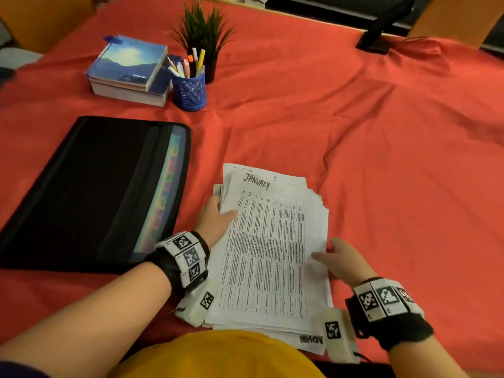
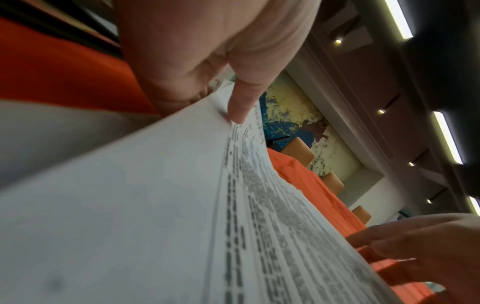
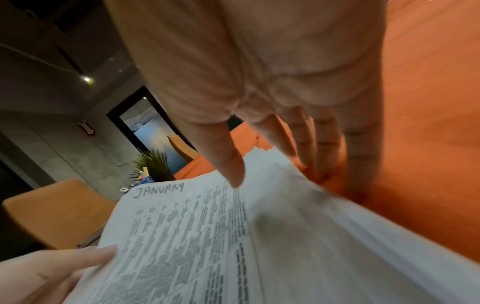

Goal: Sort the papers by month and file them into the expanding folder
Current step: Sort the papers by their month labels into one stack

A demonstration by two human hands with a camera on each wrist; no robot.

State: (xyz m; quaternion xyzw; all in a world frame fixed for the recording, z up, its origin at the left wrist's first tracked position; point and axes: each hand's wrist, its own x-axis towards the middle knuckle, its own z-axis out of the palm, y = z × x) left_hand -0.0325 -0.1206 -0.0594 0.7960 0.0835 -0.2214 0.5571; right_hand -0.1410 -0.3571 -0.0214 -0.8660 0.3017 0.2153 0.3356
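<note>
Lying near the front edge of the red tablecloth (image 1: 354, 126), a stack of papers (image 1: 272, 255) is being held at both long sides; its top sheet is carrying the handwritten heading "JANUARY" above a printed table, and the sheets beneath are fanning out slightly at the far right corner. The left hand (image 1: 215, 216) is gripping the stack's left edge, with the thumb (image 2: 241, 102) pressing down on the top sheet and the remaining fingers curling underneath the pile, largely hidden. The right hand (image 1: 338, 259) is meeting the stack's right edge: its thumb (image 3: 228, 162) is resting on the top sheet while its fingers (image 3: 361, 148) are extending fairly straight down past the paper edge toward the cloth; whether they are closing under the pile cannot be told. The expanding folder (image 1: 90, 192), black with coloured tabs showing along its open right side, is lying flat on the cloth just to the left of the papers, beside the left wrist. Standing farther back are a pile of books (image 1: 128, 72), a blue mesh pen cup (image 1: 191, 88) filled with pens, and a small potted plant (image 1: 203, 36) just behind the cup.
</note>
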